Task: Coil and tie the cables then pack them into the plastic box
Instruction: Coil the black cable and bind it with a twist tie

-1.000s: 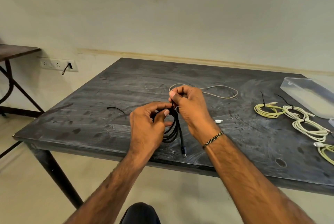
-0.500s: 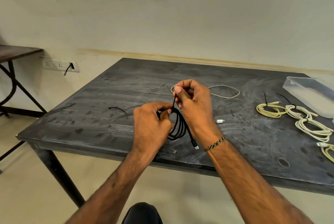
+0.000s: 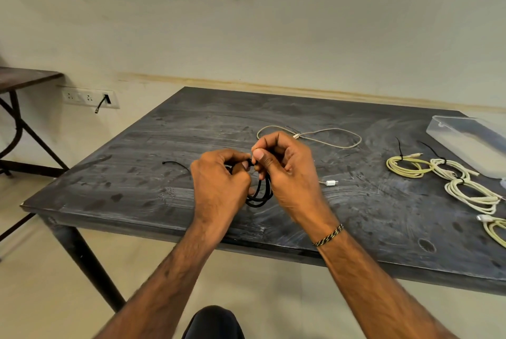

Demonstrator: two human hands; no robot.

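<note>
Both hands meet at the top of the black coil (image 3: 260, 193): the left hand (image 3: 219, 182) grips the bunched loops, the right hand (image 3: 284, 166) pinches at the tie point. The loops hang below the grip, light, limp, likely springy; hold where the strands cross.

Both hands meet above the near middle of the table (image 3: 169, 147), the left hand (image 3: 219, 185) just left of the right hand (image 3: 287, 171), with the coiled cable (image 3: 260, 196) hanging between them. Behind them lies a loose cable (image 3: 342, 144), and to their left a cable tie (image 3: 175, 164). Tied coils (image 3: 465, 191) lie at the right, just before the plastic box (image 3: 471, 141) at the far right edge.
</note>
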